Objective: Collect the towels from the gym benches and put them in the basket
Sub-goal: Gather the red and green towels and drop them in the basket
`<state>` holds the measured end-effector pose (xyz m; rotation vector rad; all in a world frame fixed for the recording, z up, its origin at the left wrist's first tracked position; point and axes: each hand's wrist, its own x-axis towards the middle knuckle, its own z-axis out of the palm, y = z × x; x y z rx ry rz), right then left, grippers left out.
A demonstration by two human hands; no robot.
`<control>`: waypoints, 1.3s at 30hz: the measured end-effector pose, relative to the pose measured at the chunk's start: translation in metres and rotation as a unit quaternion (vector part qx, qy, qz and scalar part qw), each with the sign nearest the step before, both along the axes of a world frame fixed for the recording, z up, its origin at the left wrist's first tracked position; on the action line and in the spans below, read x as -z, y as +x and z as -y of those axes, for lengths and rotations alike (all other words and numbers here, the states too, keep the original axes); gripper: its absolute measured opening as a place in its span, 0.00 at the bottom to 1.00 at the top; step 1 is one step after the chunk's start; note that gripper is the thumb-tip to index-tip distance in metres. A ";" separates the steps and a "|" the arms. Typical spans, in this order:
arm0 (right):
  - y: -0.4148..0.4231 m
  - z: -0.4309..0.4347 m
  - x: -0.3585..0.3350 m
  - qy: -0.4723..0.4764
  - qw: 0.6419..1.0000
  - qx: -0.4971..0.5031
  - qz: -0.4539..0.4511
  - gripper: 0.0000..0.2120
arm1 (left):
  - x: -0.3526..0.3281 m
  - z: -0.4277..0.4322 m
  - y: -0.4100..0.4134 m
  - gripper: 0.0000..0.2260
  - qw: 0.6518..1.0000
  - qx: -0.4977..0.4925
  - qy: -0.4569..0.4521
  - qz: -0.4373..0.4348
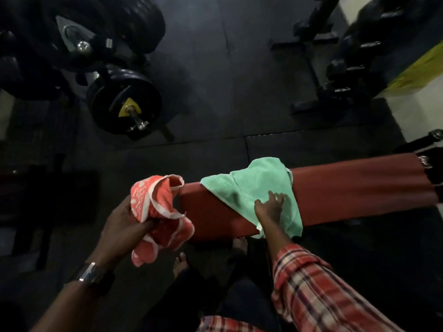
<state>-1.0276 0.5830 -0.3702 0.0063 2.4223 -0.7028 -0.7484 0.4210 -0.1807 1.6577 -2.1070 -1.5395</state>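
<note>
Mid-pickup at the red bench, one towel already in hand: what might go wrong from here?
1. The right hand rests flat on the green towel, not gripping; draped over the bench edge, it may slide off.
2. The orange towel dangles from the left hand and could snag underfoot.

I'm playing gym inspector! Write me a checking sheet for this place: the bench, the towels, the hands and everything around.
Surface: red padded bench, with a towel draped across it.
Job's things: green towel lying over the bench; orange towel bunched up off the bench; basket not in view.
Clutter: nothing seen.
Grippers: left hand grips the orange towel; right hand rests on the green towel, fingers spread.
Cables: nothing seen.
Surroundings: dark floor mats, barbell weight plates, dumbbell rack.
</note>
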 end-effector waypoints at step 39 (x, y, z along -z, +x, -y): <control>0.328 0.078 -0.327 -0.530 0.590 -0.181 0.582 0.23 | -0.083 -0.080 0.240 0.46 0.945 -0.152 -0.098 -0.272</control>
